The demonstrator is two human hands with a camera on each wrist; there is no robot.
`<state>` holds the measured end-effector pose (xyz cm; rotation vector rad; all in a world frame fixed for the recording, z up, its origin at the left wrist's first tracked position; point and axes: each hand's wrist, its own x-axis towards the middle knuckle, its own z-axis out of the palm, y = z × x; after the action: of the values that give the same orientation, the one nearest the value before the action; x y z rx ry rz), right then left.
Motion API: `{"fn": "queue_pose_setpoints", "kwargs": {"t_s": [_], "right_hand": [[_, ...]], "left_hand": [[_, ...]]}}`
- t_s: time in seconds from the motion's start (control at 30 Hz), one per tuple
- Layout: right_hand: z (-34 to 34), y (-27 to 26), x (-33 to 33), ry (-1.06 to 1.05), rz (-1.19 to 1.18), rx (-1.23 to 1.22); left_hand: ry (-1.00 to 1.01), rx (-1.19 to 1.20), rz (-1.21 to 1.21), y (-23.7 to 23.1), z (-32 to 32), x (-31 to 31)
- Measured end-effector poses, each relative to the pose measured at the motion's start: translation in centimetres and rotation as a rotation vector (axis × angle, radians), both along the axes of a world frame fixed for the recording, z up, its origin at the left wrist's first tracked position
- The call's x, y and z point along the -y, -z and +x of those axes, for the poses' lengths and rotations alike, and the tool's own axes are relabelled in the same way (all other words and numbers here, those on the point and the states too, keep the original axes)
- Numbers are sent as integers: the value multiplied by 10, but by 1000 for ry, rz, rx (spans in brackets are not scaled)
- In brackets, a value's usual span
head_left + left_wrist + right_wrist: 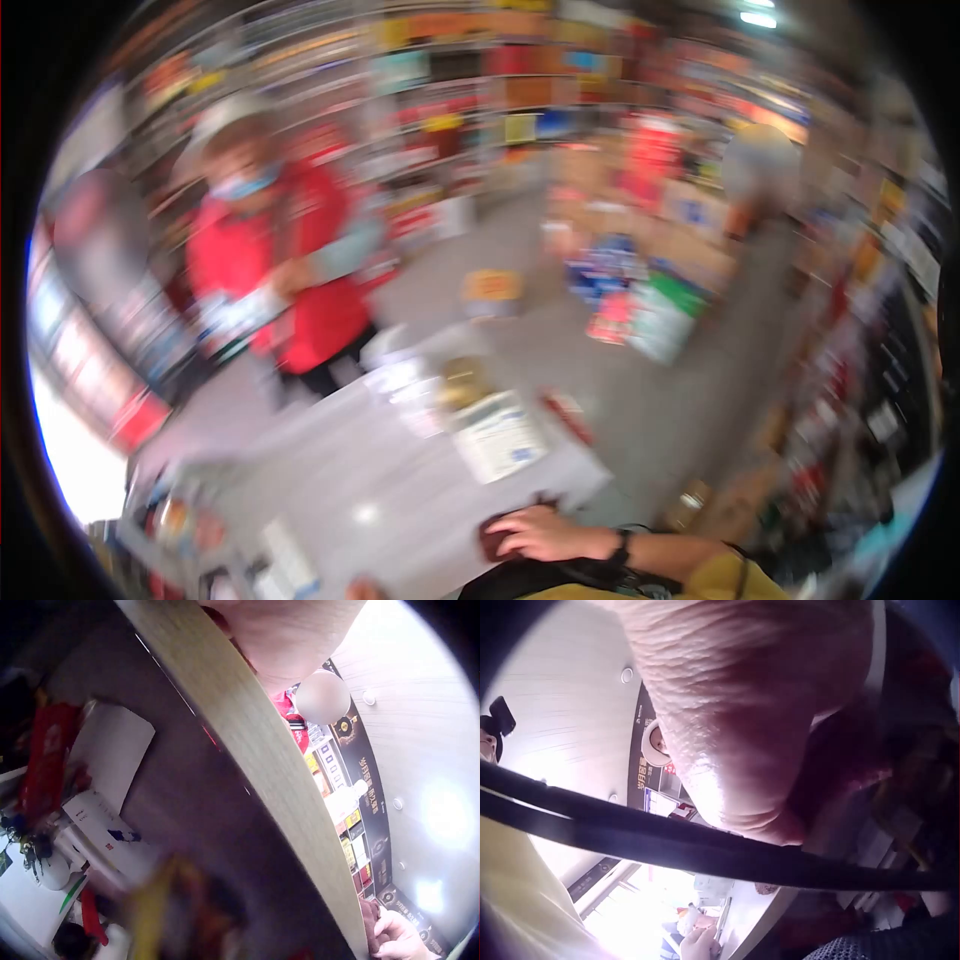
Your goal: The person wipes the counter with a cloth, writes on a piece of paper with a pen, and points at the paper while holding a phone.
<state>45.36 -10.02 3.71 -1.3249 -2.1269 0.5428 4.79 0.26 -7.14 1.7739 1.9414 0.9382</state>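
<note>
My right hand (545, 533) is on a dark red-brown cloth (492, 540) near the front edge of the pale counter (330, 470). In the left wrist view the fingers (390, 934) of that hand are bent around the cloth. The right wrist view is mostly filled by the back of this hand (735, 712), with a dark strap running across in front. Only a small part of my left hand (367, 590) shows at the bottom of the head view. Up close, the left hand (292, 637) lies at the counter's wooden edge (247, 727), its fingers mostly hidden.
A white box (498, 437) stands on the counter beside a round gold container (465, 382) and white packages (410, 390). Across the counter stands a person in a red vest (320, 230). Cartons and bags (650, 270) are heaped on the floor; stocked shelves (440, 90) line the back.
</note>
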Motion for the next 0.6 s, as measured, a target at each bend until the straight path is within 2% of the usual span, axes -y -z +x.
{"fn": "queue_pose_setpoints", "kwargs": {"t_s": [0.03, 0.07, 0.1, 0.13, 0.17, 0.2, 0.23, 0.33, 0.43, 0.6], "right_hand": [[-1, -7, -6, -21, -13, 1], [-4, -6, -12, -29, -39, 21], [-7, -8, -20, -55, -28, 21], [-9, -2, -31, -112, -7, 52], [-18, 5, -40, -155, 15, 82], [-31, 13, -44, -210, 48, 76], [-41, 13, -51, -239, 80, 73], [-85, -11, -77, -413, -73, 56], [-123, -7, -94, -538, -9, 52], [-158, -13, -103, -580, -7, 69]], "left_hand": [[-164, -134, 94, -25, 24, 0], [-97, -220, 21, -43, 28, 8], [-65, -185, -17, -63, 36, 13], [-36, -140, 74, -67, 40, 13], [-64, -134, 49, -67, 43, 13], [-82, -83, 192, -65, 46, 11], [-91, -131, 166, -74, 47, 12], [-105, -150, 271, -82, 50, 4], [-101, -155, 262, -79, 49, 3], [-99, -139, 194, -76, 48, 6]]}}
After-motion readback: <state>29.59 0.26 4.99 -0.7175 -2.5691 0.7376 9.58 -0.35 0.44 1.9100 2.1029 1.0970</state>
